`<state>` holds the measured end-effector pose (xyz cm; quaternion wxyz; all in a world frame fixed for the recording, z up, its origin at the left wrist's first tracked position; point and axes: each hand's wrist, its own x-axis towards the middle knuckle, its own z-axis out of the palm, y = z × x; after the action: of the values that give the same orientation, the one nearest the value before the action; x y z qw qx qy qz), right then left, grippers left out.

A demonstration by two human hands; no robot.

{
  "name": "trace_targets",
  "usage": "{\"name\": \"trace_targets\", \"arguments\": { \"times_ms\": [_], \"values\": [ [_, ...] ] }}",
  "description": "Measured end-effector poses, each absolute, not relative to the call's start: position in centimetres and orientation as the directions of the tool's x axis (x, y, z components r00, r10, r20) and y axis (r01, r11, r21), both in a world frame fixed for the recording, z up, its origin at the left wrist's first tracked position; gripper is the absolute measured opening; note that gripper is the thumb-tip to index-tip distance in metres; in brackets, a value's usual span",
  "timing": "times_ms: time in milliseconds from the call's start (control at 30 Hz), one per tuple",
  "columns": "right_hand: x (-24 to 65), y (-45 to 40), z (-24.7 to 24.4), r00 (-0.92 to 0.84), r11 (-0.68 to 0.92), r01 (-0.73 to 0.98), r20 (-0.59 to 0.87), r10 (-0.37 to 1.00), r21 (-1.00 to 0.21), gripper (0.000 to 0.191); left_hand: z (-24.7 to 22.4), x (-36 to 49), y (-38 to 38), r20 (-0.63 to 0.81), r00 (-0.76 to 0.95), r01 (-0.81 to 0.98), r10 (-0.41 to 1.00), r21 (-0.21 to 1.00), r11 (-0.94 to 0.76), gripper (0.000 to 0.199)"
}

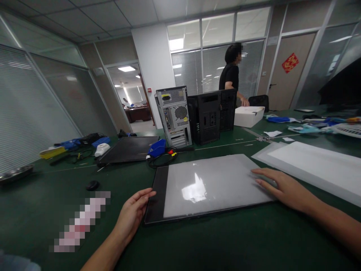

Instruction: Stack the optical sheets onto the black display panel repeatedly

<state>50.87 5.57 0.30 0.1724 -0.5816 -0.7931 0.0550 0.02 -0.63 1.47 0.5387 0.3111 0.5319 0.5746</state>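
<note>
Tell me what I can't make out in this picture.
Head view:
Flat panel: near right corner hidden by right hand.
Pale strip: markings covered by pixelation.
Bluish thing: cut off by left and bottom edges.
White sheet: end cut off by right edge.

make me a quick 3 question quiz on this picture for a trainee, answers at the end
1. True or false: the left hand lies across the pale middle of the flat panel.

2. Pick one. The hand of the person standing at the back is at:
A) the silver computer case
B) the white box
C) the door handle

3. Fill the gap: the right hand is at the end of the flat panel ____ the black strip.

Key: 1. False, it is at the black strip. 2. B. 3. Opposite.
</note>
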Motion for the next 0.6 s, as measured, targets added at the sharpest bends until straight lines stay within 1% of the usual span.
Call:
{"name": "trace_targets", "arguments": {
  "times_ms": [67,133,200,300,367,500,600],
  "values": [
    [50.55,5.54,0.47,-0.24,0.297,0.927,0.245,0.939,-0.229,0.056,1.48,0.03,-0.66,-0.213,-0.23,-0.286,0.95,0.947,0.143,0.032],
    [50.42,5.48,0.46,-0.214,0.264,0.944,0.241,0.947,-0.199,0.055,1.51,0.04,-0.66,-0.212,-0.225,-0.287,0.951,0.947,0.143,0.032],
    [50.43,5.38,0.3,-0.224,0.27,0.937,0.211,0.951,-0.22,0.055,1.54,0.07,-0.64,-0.217,-0.225,-0.285,0.95,0.947,0.149,0.032],
    [50.46,5.19,0.1,-0.304,0.341,0.887,0.164,0.939,-0.312,0.053,1.56,0.12,-0.61,-0.222,-0.247,-0.277,0.943,0.949,0.151,0.032],
    [50.43,5.11,0.15,-0.324,0.359,0.866,0.157,0.933,-0.347,0.053,1.56,0.15,-0.61,-0.222,-0.253,-0.278,0.941,0.949,0.149,0.032],
    [50.32,5.1,0.44,-0.292,0.329,0.889,0.159,0.943,-0.32,0.052,1.58,0.21,-0.64,-0.229,-0.247,-0.291,0.941,0.944,0.153,0.031],
    [50.1,5.0,0.49,-0.33,0.357,0.881,0.139,0.934,-0.31,0.049,1.6,0.28,-0.57,-0.231,-0.243,-0.304,0.942,0.94,0.152,0.03]
  ]
}}
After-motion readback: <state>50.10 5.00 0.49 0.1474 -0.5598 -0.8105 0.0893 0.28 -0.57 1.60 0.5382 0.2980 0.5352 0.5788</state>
